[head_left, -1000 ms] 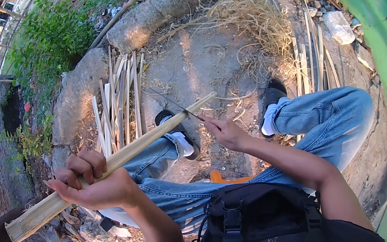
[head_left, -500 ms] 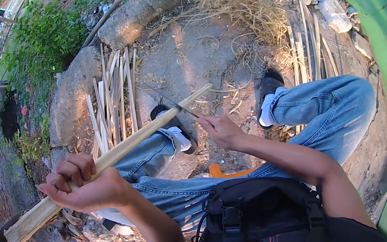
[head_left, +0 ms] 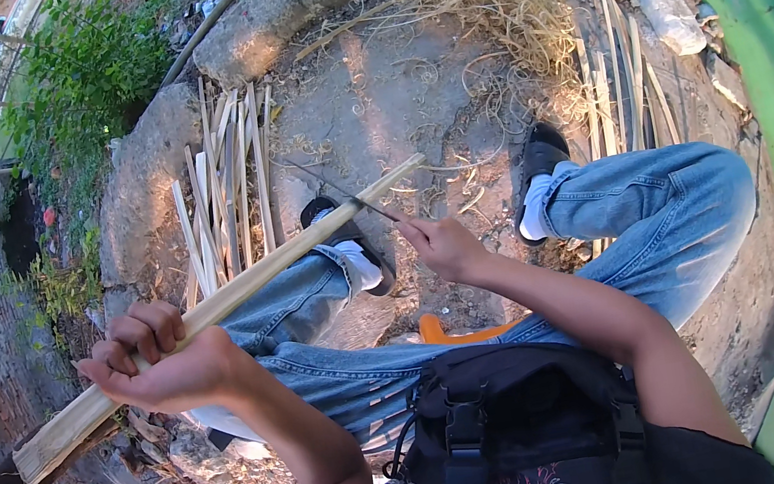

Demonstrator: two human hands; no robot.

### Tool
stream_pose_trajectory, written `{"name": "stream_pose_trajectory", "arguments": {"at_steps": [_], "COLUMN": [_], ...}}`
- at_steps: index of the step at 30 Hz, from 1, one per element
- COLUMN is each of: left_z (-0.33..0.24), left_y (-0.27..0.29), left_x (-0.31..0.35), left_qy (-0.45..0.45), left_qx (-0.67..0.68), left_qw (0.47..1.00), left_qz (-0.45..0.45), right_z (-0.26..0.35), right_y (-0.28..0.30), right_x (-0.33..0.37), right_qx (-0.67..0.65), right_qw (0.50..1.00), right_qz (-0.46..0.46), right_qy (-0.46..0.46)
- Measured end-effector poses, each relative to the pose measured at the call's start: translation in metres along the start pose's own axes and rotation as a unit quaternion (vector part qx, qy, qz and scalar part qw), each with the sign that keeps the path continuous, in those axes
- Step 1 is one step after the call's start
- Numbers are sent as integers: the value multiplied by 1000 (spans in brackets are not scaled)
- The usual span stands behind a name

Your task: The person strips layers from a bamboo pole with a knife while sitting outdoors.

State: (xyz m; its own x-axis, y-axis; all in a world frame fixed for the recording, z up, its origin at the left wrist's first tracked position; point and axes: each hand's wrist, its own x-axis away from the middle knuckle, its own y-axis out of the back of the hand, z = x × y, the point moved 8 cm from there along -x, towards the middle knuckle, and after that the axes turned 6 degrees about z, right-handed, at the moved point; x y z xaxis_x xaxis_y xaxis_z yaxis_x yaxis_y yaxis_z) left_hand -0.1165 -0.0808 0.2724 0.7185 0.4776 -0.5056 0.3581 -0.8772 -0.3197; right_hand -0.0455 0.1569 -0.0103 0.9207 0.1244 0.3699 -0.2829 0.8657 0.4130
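the bamboo stick (head_left: 242, 285) slants across the lap, thick end low at the left, thin tip out over the ground between the shoes, much as half a second ago; the blade sits slightly nearer the tip. a row of split bamboo strips (head_left: 221, 187) lies on the ground beyond the left knee, dry straw (head_left: 491, 2) farther off, more strips (head_left: 622, 93) by the right shoe. the left hand (head_left: 163, 364) is wrapped tight round the stick. the right hand (head_left: 443, 245) is closed on a thin knife (head_left: 339, 194) whose blade lies against the stick.
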Motion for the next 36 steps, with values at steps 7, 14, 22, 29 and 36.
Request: {"name": "stream_pose_trajectory", "arguments": {"at_steps": [7, 14, 22, 29, 36], "left_z": [-3, 3, 6, 0, -3], "left_y": [-7, -6, -2, -10, -19], "left_x": [9, 5, 5, 6, 8], "left_qy": [22, 21, 26, 24, 39], "left_qx": [21, 28, 30, 51, 96], "left_qw": [999, 999, 999, 998, 992], "left_qz": [-13, -12, -9, 21, 76], "right_z": [53, 33, -20, -23, 41], "right_y": [3, 2, 3, 20, 10], "right_x": [19, 9, -9, -2, 7], "right_qx": [-26, -34, -11, 2, -30], "right_qw": [995, 999, 1000, 999, 999], "right_qz": [1, 4, -1, 5, 27], "right_qy": [97, 14, -24, -47, 23]}}
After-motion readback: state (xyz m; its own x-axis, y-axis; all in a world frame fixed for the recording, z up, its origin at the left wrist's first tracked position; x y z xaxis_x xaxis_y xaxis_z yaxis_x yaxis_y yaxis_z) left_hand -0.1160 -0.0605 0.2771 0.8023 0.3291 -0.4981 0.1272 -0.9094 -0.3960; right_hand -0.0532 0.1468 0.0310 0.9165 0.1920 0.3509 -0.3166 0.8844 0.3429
